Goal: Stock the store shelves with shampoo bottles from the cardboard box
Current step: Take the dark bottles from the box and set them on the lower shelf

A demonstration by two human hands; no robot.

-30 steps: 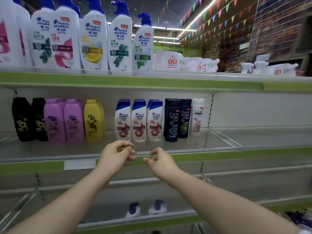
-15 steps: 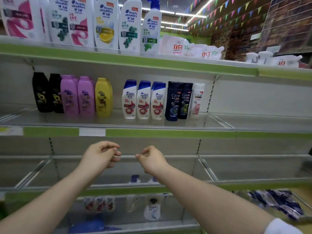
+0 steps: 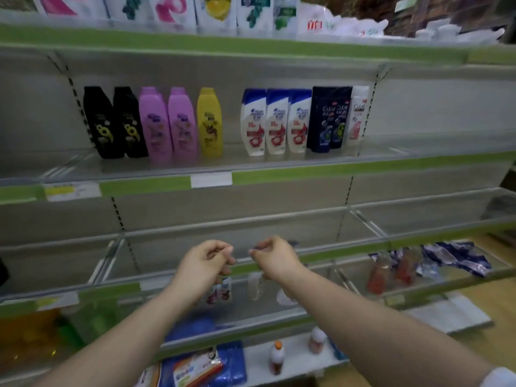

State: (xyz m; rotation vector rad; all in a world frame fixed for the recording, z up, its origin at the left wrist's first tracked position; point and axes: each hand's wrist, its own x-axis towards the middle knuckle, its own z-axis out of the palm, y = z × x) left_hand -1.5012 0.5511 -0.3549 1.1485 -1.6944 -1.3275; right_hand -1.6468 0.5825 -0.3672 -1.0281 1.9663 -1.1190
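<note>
On the middle shelf (image 3: pixel 307 169) the shampoo bottles stand upright in a row. From the left: two black bottles (image 3: pixel 103 122), two pink bottles (image 3: pixel 155 125), a yellow bottle (image 3: pixel 210 122), then three white bottles with blue caps (image 3: pixel 276 121) whose blue logo and red design are too blurred to read. To the right of these, two dark blue bottles (image 3: pixel 325 118) and a slim white bottle (image 3: pixel 358 115) all read "CLEAR". A blank white tag (image 3: pixel 211 180) sits on the green shelf edge, and a yellow tag (image 3: pixel 71 189) farther left cannot be read. On the top shelf, white bags (image 3: pixel 317 22) carry red characters. Nearer, in front of a lower shelf, the left hand (image 3: pixel 203 265) and right hand (image 3: pixel 275 258) are close together, fingers curled in, grasping nothing visible.
</note>
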